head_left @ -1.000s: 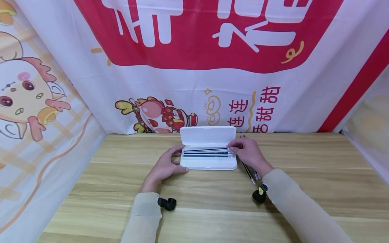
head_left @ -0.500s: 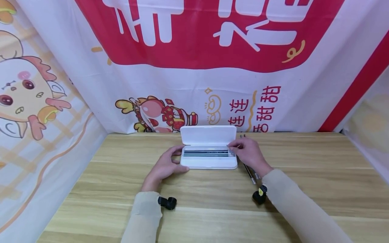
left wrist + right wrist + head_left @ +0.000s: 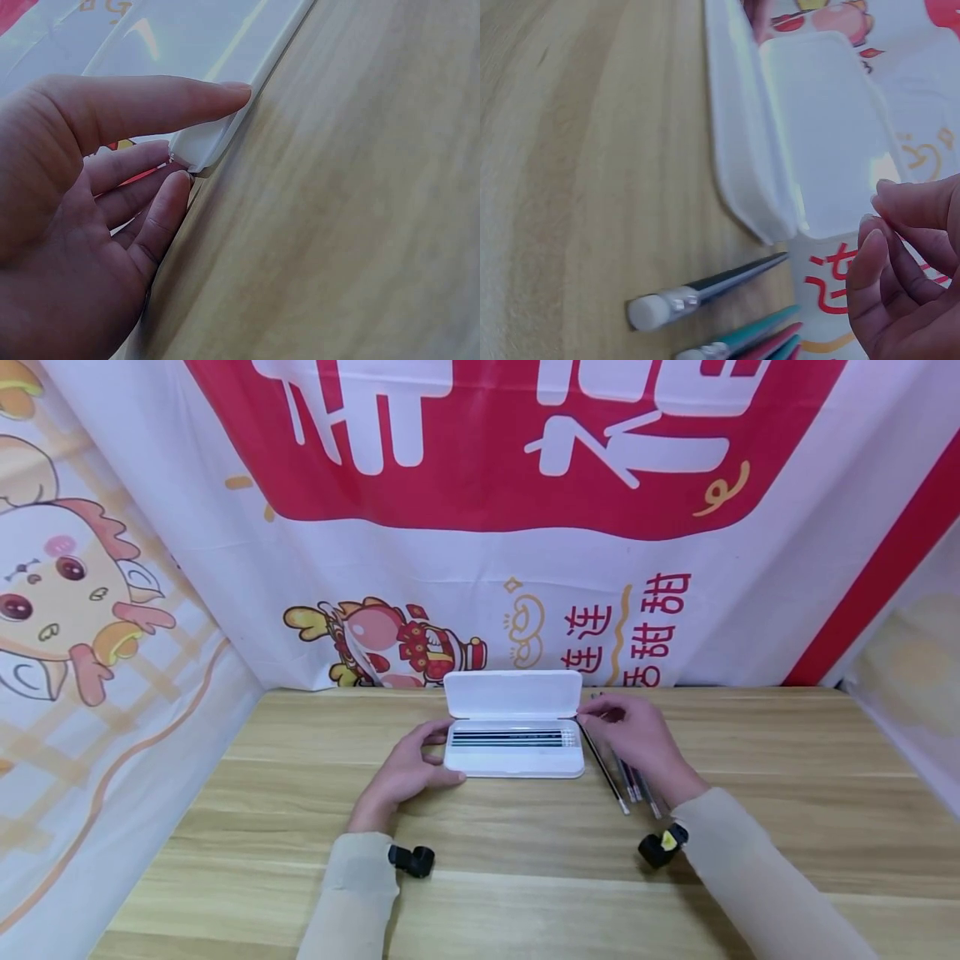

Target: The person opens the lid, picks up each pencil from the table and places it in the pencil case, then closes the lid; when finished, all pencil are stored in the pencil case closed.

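A white pencil case [image 3: 517,766] lies on the table with its lid [image 3: 513,695] raised at the back. Several dark pencils [image 3: 506,739] lie side by side inside it, white erasers to the right. My left hand [image 3: 408,768] holds the case's left end, thumb [image 3: 217,101] on the front edge and fingers around the corner. Just past the right end is my right hand [image 3: 637,735], its thumb and fingers loosely bent with nothing visible between them. Below it lie loose pencils: a black one [image 3: 727,281] close to the case, and a teal one [image 3: 746,334] among several others.
The wooden table [image 3: 510,893] extends to both sides and toward me. A white and red printed cloth [image 3: 480,560] hangs right behind the case. Another printed cloth [image 3: 82,693] borders the left side.
A pencil that lay slightly askew in the case now lies in line with the others. My right hand has left the pencils in the case and moved right, above the loose ones.
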A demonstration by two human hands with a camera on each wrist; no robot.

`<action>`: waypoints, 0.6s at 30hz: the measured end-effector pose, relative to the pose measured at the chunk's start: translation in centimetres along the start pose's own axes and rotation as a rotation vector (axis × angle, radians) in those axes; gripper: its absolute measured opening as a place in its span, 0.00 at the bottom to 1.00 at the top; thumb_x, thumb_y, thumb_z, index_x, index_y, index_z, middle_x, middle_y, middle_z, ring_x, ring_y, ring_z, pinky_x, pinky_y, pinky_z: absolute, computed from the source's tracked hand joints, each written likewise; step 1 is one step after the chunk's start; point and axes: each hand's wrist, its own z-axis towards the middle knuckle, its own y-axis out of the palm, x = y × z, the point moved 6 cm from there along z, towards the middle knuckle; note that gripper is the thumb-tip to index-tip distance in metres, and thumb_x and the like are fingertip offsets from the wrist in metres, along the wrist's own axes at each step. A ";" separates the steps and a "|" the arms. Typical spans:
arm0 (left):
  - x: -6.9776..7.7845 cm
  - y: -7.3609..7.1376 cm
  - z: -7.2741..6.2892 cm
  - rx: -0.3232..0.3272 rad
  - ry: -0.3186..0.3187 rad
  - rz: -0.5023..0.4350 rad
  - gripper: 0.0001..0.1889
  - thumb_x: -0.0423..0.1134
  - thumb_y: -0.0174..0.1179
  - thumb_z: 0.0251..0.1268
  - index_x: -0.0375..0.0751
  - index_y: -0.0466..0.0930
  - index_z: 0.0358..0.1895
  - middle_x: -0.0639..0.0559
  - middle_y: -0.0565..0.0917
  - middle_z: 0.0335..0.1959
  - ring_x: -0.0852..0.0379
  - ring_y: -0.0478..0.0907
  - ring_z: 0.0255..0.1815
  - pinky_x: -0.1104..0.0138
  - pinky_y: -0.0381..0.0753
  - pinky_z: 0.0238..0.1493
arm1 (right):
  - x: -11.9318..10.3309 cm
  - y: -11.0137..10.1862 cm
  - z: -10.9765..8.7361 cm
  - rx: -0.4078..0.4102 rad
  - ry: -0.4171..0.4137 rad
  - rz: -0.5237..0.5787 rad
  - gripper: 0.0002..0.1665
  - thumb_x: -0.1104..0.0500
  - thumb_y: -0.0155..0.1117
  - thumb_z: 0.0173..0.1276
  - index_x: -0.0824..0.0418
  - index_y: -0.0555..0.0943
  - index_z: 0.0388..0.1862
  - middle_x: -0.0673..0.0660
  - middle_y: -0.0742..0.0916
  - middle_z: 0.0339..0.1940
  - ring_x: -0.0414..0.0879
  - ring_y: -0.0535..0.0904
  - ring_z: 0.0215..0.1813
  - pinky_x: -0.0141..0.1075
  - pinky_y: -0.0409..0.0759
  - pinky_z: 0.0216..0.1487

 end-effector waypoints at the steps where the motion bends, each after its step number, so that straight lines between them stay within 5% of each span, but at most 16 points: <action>1: 0.0 0.0 0.0 0.000 0.000 0.001 0.46 0.38 0.82 0.56 0.57 0.71 0.80 0.44 0.77 0.74 0.44 0.81 0.62 0.49 0.82 0.69 | -0.1 -0.3 -0.3 0.001 0.004 0.014 0.15 0.50 0.68 0.79 0.53 0.89 0.58 0.58 0.88 0.57 0.53 0.80 0.54 0.39 0.81 0.49; 9: 0.2 0.0 -0.1 -0.002 -0.003 0.007 0.46 0.38 0.82 0.57 0.57 0.71 0.80 0.44 0.77 0.74 0.44 0.81 0.61 0.50 0.83 0.68 | 0.4 -2.3 -2.5 0.000 0.102 0.161 0.24 0.43 0.68 0.79 0.52 0.84 0.66 0.56 0.84 0.65 0.52 0.77 0.61 0.41 0.80 0.58; 18: 0.0 0.0 0.0 0.001 -0.004 0.005 0.46 0.39 0.83 0.56 0.57 0.71 0.80 0.44 0.77 0.74 0.44 0.81 0.61 0.49 0.83 0.68 | 2.2 -2.8 -4.5 0.012 0.093 0.161 0.24 0.44 0.69 0.78 0.56 0.85 0.66 0.59 0.86 0.56 0.51 0.81 0.50 0.39 0.90 0.46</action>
